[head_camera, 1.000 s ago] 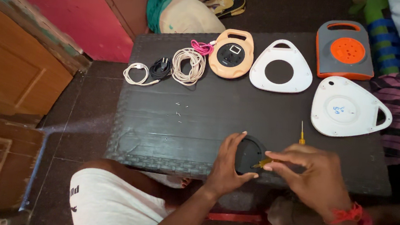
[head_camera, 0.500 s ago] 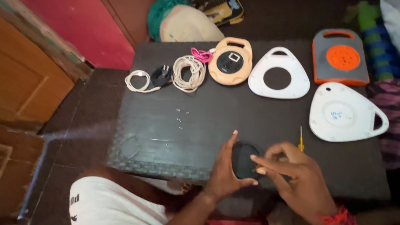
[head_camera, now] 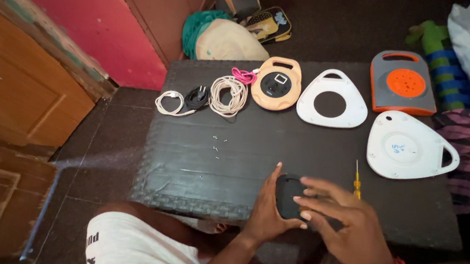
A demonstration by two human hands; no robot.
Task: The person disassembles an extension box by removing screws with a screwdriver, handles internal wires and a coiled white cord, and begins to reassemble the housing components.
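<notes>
I see my left hand (head_camera: 266, 211) cupped around a small black rounded part (head_camera: 288, 194), fingers curled against its left edge and thumb up along its side, so it is clamped on that piece at the near edge of the dark table (head_camera: 187, 162). My right hand (head_camera: 346, 224) lies over the part's right side, fingers spread slightly apart and reaching leftward across it; I cannot tell whether they grip it or merely rest on it.

Just beyond my right fingertips lies a yellow-handled screwdriver (head_camera: 357, 182), close but apart. Farther out from the fingers sits a white triangular cover (head_camera: 409, 147), and past it an orange and grey cable reel (head_camera: 402, 84). A white ring-shaped cover (head_camera: 332, 99) and a tan round reel core (head_camera: 276, 84) lie well ahead of my left fingers. A few small screws (head_camera: 216, 146) are scattered to their left, with coiled cables (head_camera: 215, 95) at the far edge.
</notes>
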